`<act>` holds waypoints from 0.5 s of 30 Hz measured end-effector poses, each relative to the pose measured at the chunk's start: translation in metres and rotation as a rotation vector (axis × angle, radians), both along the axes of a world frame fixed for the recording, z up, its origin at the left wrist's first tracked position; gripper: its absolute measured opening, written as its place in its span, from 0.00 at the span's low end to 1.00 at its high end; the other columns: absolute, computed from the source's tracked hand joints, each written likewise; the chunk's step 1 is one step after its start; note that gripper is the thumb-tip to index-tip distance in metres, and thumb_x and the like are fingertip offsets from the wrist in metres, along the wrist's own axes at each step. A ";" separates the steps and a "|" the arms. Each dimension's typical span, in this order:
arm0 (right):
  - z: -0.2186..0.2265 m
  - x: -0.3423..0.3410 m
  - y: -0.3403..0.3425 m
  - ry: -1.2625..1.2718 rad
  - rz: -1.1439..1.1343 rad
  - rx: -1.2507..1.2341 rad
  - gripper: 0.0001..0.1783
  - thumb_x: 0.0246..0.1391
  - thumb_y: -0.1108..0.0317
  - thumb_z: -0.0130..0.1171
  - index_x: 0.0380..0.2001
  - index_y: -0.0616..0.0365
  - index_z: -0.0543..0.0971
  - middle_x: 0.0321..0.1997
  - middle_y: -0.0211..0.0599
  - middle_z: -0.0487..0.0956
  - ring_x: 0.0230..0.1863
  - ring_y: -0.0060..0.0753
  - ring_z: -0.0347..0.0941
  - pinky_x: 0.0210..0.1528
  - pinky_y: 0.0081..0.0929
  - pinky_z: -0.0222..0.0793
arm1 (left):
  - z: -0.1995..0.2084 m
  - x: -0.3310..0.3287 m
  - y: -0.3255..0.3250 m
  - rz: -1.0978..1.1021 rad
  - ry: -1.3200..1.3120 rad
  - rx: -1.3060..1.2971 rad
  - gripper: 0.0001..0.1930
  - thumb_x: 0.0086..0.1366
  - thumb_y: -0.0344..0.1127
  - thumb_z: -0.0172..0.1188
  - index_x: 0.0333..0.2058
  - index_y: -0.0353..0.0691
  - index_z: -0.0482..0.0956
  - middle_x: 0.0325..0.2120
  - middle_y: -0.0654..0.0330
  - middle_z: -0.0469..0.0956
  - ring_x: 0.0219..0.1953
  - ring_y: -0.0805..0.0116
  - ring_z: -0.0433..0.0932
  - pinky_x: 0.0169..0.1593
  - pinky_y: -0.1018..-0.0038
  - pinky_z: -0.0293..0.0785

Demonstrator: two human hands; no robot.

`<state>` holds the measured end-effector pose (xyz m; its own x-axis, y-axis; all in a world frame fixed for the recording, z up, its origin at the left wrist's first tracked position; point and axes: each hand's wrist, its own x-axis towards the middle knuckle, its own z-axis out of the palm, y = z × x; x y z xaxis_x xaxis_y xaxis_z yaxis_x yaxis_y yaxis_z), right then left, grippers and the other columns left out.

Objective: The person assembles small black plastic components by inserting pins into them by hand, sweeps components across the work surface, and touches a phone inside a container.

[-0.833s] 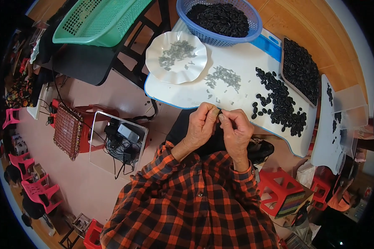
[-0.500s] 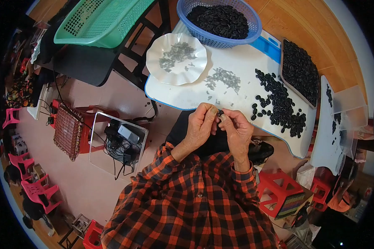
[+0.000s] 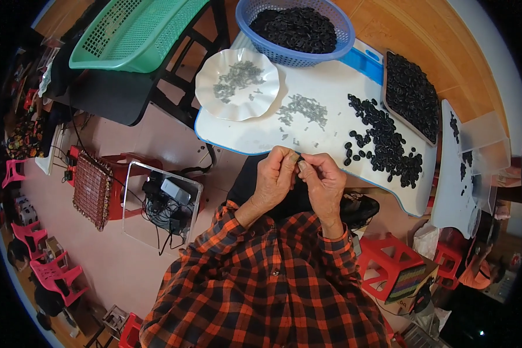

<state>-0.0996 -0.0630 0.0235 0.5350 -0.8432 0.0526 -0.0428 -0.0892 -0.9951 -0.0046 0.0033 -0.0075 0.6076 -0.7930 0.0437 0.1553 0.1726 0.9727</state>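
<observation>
Over the near edge of the white table (image 3: 255,136), a tiny dark piece (image 3: 298,160) sits pinched between both hands, mostly hidden by fingertips. Left hand (image 3: 274,180) curls, thumb and forefinger closed on it; right hand (image 3: 325,182) mirrors that pinch, knuckles up, beside loose black pieces (image 3: 385,145).

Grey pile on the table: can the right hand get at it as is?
Probably yes. The grey pile lies on the open table just beyond the right hand, nothing between them. But its fingertips are pinched against the left hand, seemingly busy.
</observation>
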 end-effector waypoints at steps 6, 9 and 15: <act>0.003 0.002 0.001 0.002 0.006 0.144 0.07 0.54 0.76 0.58 0.37 0.66 0.77 0.26 0.30 0.78 0.22 0.13 0.68 0.24 0.12 0.64 | 0.000 -0.001 0.000 0.057 0.014 0.026 0.08 0.69 0.32 0.48 0.32 0.34 0.69 0.16 0.66 0.70 0.14 0.84 0.65 0.17 0.85 0.62; 0.005 0.000 -0.002 -0.040 0.012 0.202 0.08 0.53 0.75 0.58 0.36 0.67 0.76 0.26 0.31 0.78 0.24 0.14 0.69 0.26 0.13 0.65 | 0.000 0.000 -0.002 0.007 0.034 0.006 0.09 0.69 0.33 0.48 0.32 0.34 0.70 0.17 0.66 0.70 0.14 0.84 0.66 0.17 0.85 0.63; 0.011 -0.005 -0.007 -0.094 0.034 0.353 0.07 0.53 0.75 0.59 0.35 0.67 0.77 0.27 0.31 0.78 0.24 0.16 0.71 0.27 0.14 0.66 | 0.000 -0.001 -0.001 -0.074 0.175 0.004 0.10 0.69 0.35 0.48 0.34 0.33 0.70 0.20 0.65 0.71 0.16 0.83 0.67 0.17 0.85 0.64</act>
